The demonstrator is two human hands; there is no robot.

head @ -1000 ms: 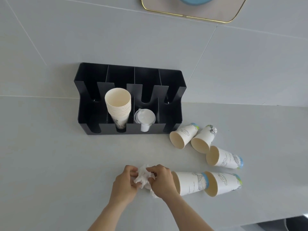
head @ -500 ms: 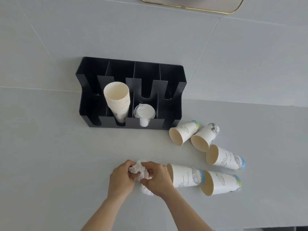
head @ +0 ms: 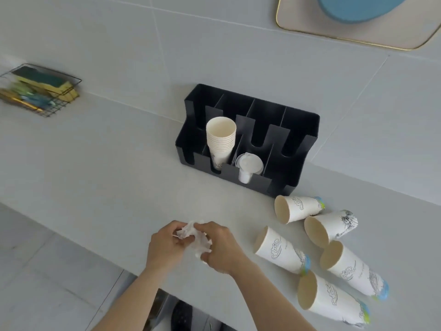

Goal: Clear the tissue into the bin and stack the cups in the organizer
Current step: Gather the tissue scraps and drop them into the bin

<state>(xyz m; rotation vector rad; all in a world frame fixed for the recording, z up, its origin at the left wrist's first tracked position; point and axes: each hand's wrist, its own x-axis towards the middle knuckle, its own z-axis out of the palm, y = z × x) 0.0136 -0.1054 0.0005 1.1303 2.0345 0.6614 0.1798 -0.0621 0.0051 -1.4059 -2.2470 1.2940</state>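
A crumpled white tissue (head: 194, 237) is bunched between my left hand (head: 165, 247) and my right hand (head: 220, 247), both closed on it just above the counter's front part. Several printed paper cups lie on their sides to the right: one (head: 298, 207) nearest the organizer, one (head: 330, 226) beside it, one (head: 280, 250) close to my right hand, and more (head: 331, 298) toward the front edge. The black organizer (head: 298, 130) stands against the wall. It holds an upright cup stack (head: 220, 142) and white lids (head: 249, 164).
A wire basket (head: 43, 91) with sponges hangs on the wall at far left. A beige tray (head: 298, 27) with a blue dish (head: 353, 8) shows at top right. The grey counter (head: 95, 168) ends at its front edge below my arms; floor and a dark object (head: 181, 316) lie beneath.
The view has swung left and tilted, bringing the wire basket and counter edge into sight. My hands still hold the tissue, now lifted slightly and drawn toward the front edge.
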